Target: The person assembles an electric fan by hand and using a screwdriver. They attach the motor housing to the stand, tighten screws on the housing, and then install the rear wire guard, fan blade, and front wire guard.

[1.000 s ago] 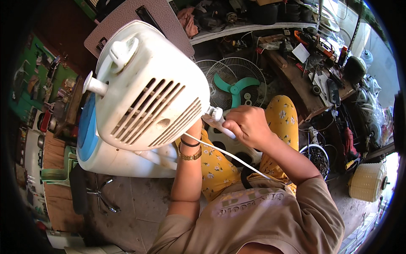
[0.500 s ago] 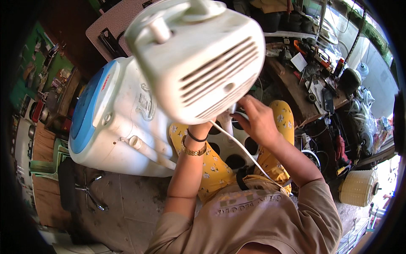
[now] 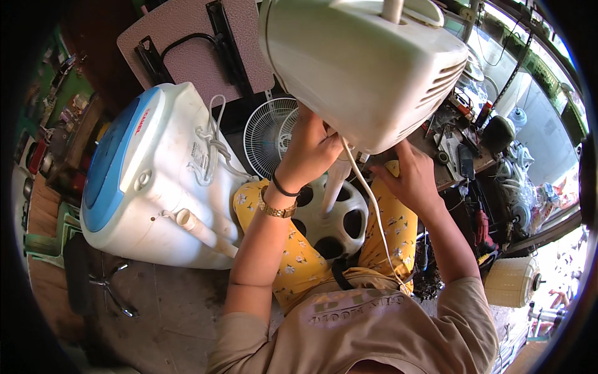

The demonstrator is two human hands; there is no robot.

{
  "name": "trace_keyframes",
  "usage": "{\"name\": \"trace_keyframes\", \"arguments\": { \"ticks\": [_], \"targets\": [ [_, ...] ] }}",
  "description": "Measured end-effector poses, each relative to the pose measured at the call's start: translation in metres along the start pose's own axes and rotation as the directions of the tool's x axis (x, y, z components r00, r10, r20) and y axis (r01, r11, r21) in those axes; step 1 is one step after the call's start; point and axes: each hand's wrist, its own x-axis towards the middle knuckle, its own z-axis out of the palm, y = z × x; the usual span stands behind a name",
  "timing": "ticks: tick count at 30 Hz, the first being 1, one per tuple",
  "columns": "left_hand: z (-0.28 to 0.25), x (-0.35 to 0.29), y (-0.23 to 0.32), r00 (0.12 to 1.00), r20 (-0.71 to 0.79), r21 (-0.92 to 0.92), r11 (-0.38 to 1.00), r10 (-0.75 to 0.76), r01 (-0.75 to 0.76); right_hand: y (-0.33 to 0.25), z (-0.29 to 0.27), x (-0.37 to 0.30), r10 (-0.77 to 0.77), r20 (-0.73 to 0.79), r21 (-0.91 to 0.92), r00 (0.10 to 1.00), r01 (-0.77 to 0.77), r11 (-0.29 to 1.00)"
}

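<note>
A white electric fan (image 3: 367, 75) rises in front of me, its slotted motor housing turned to the right. Under the housing, my left hand (image 3: 309, 146) is closed at the fan's neck, with part of its fingers hidden. Close to the housing's lower right corner is my right hand (image 3: 411, 174), its thumb apart from the forefinger and nothing seen in it. From beneath the housing a white cord (image 3: 372, 196) runs down to my lap. The fan's pale round base (image 3: 346, 249) with dark oval holes stands between my knees.
A white washing machine (image 3: 168, 218) with a blue lid and a drain hose stands at left. Behind it are a round fan grille (image 3: 261, 134) and a pink folding table (image 3: 187, 43). Tools crowd the workbench (image 3: 458, 168) at right, and a cream ribbed drum (image 3: 514, 282) sits below.
The fan head has swung to the right, uncovering the grille behind. My left hand has come up into view under the housing. My right hand has moved right, away from the neck.
</note>
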Motion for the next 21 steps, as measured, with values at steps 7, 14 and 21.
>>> {"name": "trace_keyframes", "arguments": {
  "ticks": [7, 14, 21],
  "targets": [
    [0.012, 0.025, 0.004, 0.991, -0.069, 0.041, 0.993, 0.111, -0.108, 0.017, 0.004, -0.006, 0.019, 0.168, -0.193, 0.986, 0.014, 0.981],
    [0.027, 0.041, 0.007, 0.983, -0.109, -0.119, 0.980, 0.149, -0.162, 0.035, 0.000, -0.004, 0.160, 0.370, -0.313, 0.915, -0.039, 0.949],
    [0.035, 0.053, -0.003, 0.980, -0.065, -0.012, 0.981, 0.191, -0.192, 0.038, -0.006, 0.010, 0.116, 0.206, -0.257, 0.972, -0.061, 0.964]
  ]
}}
